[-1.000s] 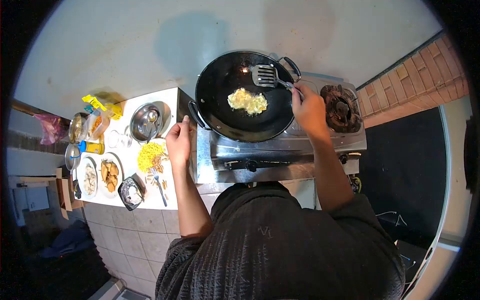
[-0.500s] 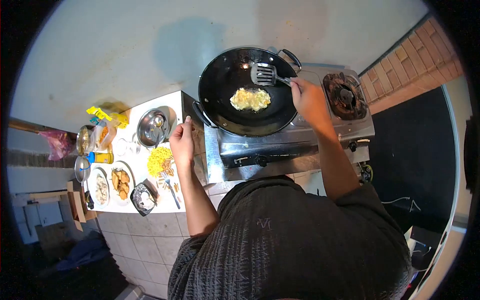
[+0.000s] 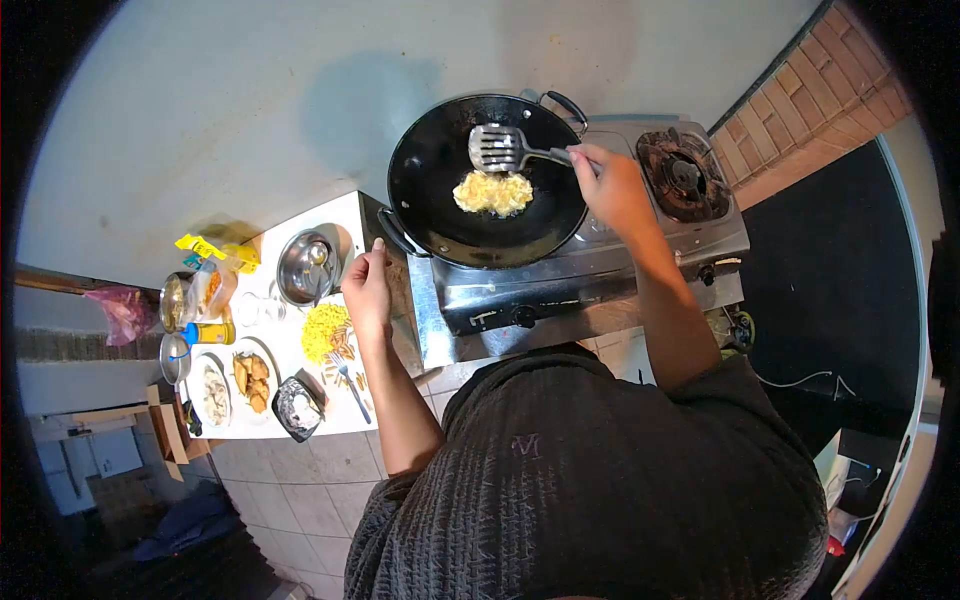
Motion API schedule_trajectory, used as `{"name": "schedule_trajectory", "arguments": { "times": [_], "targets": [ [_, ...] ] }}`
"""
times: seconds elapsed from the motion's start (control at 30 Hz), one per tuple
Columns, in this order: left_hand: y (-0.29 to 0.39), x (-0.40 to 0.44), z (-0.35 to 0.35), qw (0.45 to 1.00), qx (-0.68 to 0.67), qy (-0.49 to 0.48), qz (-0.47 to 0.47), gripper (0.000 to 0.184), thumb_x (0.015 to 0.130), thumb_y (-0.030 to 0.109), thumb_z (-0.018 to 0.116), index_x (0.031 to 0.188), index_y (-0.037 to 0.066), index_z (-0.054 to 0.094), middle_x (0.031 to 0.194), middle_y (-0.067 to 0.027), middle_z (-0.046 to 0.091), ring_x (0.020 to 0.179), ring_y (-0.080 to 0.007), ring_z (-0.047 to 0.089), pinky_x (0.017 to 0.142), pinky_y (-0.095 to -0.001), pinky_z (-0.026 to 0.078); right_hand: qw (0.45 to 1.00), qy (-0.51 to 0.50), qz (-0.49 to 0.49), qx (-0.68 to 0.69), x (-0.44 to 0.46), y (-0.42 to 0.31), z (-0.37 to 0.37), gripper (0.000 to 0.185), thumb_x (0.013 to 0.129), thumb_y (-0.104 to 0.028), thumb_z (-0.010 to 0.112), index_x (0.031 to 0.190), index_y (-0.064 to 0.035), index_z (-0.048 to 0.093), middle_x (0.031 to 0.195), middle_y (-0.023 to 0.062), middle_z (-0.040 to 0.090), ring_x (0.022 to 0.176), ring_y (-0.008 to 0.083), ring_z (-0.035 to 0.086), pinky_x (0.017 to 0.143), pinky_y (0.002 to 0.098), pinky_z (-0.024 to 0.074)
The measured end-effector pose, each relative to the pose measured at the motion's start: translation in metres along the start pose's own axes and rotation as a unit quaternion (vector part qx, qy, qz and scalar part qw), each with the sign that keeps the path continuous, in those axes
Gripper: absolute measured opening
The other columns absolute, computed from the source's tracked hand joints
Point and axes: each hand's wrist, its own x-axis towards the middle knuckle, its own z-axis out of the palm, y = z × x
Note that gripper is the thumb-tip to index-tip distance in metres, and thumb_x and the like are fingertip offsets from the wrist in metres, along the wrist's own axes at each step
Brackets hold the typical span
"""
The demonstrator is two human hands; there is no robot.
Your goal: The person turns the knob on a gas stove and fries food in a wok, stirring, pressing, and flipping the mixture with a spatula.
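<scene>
My right hand [image 3: 610,187] is closed around the handle of a slotted spatula [image 3: 497,148]. The spatula's head hangs over the wok's inside, just above the cooked egg [image 3: 494,193] as seen from here. This pale yellow egg lies in one lump near the middle of the black wok [image 3: 440,232]. My left hand [image 3: 367,290] is held left of the wok, fingers curled in and thumb up, with nothing visible in it. Its thumb tip is close to the wok's near-left handle [image 3: 397,232], seemingly apart from it.
The wok stands on a steel gas stove [image 3: 640,245]; a second burner [image 3: 683,173] is at right. On the white table [image 3: 285,335] at left are a metal bowl [image 3: 307,268], yellow food [image 3: 325,332], a fork [image 3: 352,385], a black bowl [image 3: 297,408] and plates of food.
The spatula has moved left over the wok with my right hand, its head now closer to the egg. My left hand stays about where it was. The view has shifted slightly.
</scene>
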Motion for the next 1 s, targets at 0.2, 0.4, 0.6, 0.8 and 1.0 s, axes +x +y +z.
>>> {"name": "schedule_trajectory", "arguments": {
  "times": [0.2,0.4,0.6,0.8,1.0],
  "targets": [
    [-0.002,0.001,-0.001,1.000,0.002,0.000,0.011,0.036,0.089,0.029,0.061,0.068,0.000,0.058,0.063,0.0037,0.049,0.062,-0.0050,0.037,0.058,-0.0215,0.032,0.994,0.032,-0.060,-0.085,-0.002,0.009,0.011,0.017,0.085,-0.014,0.056,0.093,-0.0017,0.065,0.079,0.0196,0.064,0.075,0.0363,0.062,0.066,0.0404,0.0499],
    [0.001,-0.001,-0.001,1.000,-0.001,-0.002,-0.007,0.035,0.089,0.029,0.061,0.067,0.001,0.058,0.062,0.0046,0.047,0.061,-0.0046,0.036,0.056,-0.0215,0.031,0.999,0.043,-0.032,0.002,-0.007,-0.005,0.009,0.017,0.085,-0.015,0.056,0.091,-0.0016,0.065,0.079,0.0206,0.063,0.074,0.0374,0.062,0.066,0.0418,0.0496],
    [0.005,-0.001,-0.001,1.000,-0.010,0.000,-0.018,0.034,0.089,0.029,0.061,0.067,0.003,0.057,0.060,0.0062,0.043,0.058,-0.0043,0.033,0.053,-0.0214,0.028,0.999,0.017,-0.033,-0.039,-0.004,0.003,0.013,0.017,0.085,-0.015,0.056,0.091,-0.0020,0.066,0.078,0.0204,0.063,0.073,0.0376,0.062,0.066,0.0417,0.0497],
    [0.008,0.000,-0.004,0.999,-0.008,-0.011,-0.030,0.035,0.089,0.029,0.061,0.068,0.002,0.058,0.061,0.0055,0.045,0.059,-0.0045,0.034,0.054,-0.0214,0.029,0.996,0.053,-0.049,-0.053,-0.004,0.003,0.017,0.017,0.084,-0.015,0.057,0.090,-0.0017,0.066,0.078,0.0197,0.064,0.073,0.0369,0.062,0.066,0.0403,0.0500],
    [0.003,0.004,-0.003,1.000,-0.003,-0.009,-0.007,0.035,0.089,0.029,0.061,0.067,0.002,0.057,0.063,0.0049,0.047,0.060,-0.0048,0.035,0.056,-0.0216,0.030,0.999,0.040,-0.019,0.020,-0.007,0.005,0.016,0.017,0.084,-0.015,0.057,0.090,-0.0015,0.066,0.079,0.0199,0.064,0.074,0.0372,0.062,0.066,0.0409,0.0498]
  ]
}}
